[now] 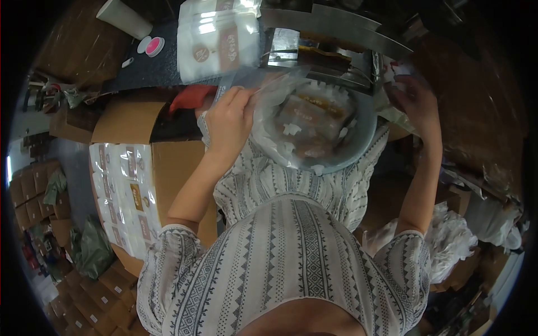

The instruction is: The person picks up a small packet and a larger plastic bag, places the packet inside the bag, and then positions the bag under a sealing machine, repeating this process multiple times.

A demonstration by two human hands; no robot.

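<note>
A: Hands status?

B: Left hand [228,120] is closed in a pinch on the edge of a clear plastic bag [280,106]. Right hand [417,101] is seen at 2 o'clock; its fingers are blurred against crinkled film, so its grip can't be told.

A: Bag location?

B: Held over a grey bowl [358,143] just above centre. Brown packets [314,120] are seen through the film.

A: Surroundings?

B: Stack of white pouches [218,42] at 12 o'clock, pink-lidded tub [152,46] at 11. Open carton [126,196] packed with pouches at 9. Red item [190,96] is partly blocked by the left hand. White plastic heap [454,238] at 4.
</note>
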